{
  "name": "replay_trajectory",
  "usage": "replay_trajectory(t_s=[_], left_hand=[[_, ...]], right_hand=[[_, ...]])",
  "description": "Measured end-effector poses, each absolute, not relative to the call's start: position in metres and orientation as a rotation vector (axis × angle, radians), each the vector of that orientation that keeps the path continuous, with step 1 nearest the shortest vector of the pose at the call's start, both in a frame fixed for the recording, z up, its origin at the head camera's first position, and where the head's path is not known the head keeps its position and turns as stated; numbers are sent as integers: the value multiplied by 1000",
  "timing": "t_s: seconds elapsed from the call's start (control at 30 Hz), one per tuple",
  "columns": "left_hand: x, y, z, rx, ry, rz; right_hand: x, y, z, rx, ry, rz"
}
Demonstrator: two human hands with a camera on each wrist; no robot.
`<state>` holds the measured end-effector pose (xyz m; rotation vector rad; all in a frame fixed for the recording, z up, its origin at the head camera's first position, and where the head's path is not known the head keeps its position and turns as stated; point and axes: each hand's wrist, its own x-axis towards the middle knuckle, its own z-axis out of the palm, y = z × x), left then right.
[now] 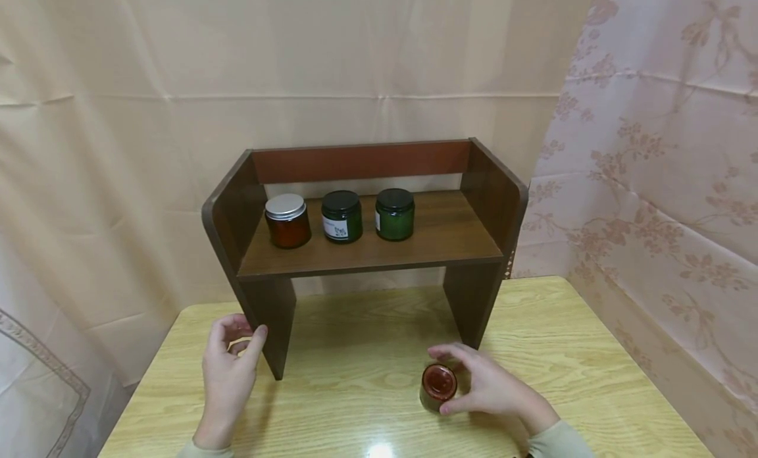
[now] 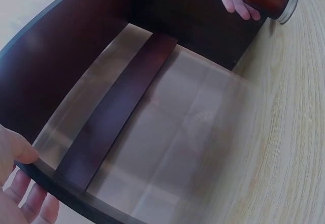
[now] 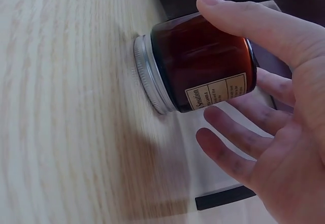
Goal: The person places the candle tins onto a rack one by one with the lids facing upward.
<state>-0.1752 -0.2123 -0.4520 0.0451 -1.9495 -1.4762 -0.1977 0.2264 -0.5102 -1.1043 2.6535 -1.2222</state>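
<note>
An amber glass jar [image 1: 439,385] stands upside down on the table, its silver lid [image 3: 150,75] against the wood and a pale printed label [image 3: 216,91] on its side. Around it is my right hand [image 1: 485,384], thumb at the near side of the glass and fingers spread loosely behind. In the head view a gap shows between the index finger and the jar. My left hand [image 1: 229,369] grips the front edge of the left side panel of a dark brown wooden shelf [image 1: 379,264], thumb [image 2: 23,150] inside and fingers curled outside.
On the shelf board stand an amber jar with a silver lid [image 1: 287,222] and two green jars, one with a label in the middle [image 1: 341,218] and one farther right [image 1: 395,214]. The light wood table [image 1: 355,353] meets curtains [image 1: 379,63] behind.
</note>
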Motion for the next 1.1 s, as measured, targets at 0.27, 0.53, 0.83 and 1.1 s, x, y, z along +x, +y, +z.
replay_trajectory(t_s=[0.27, 0.53, 0.83, 1.1], left_hand=[[-174, -213, -452, 37, -1952, -1480], [-176, -214, -454, 21, -1945, -1475], [-175, -213, -452, 42, -1947, -1487], [-175, -214, -452, 38, -1952, -1480]], right_hand=[[-197, 226, -514, -1039, 2651, -1159], [-197, 228, -514, -1009, 2624, -1154], [-197, 227, -515, -1013, 2651, -1122], [-196, 228, -518, -978, 2671, -1085]])
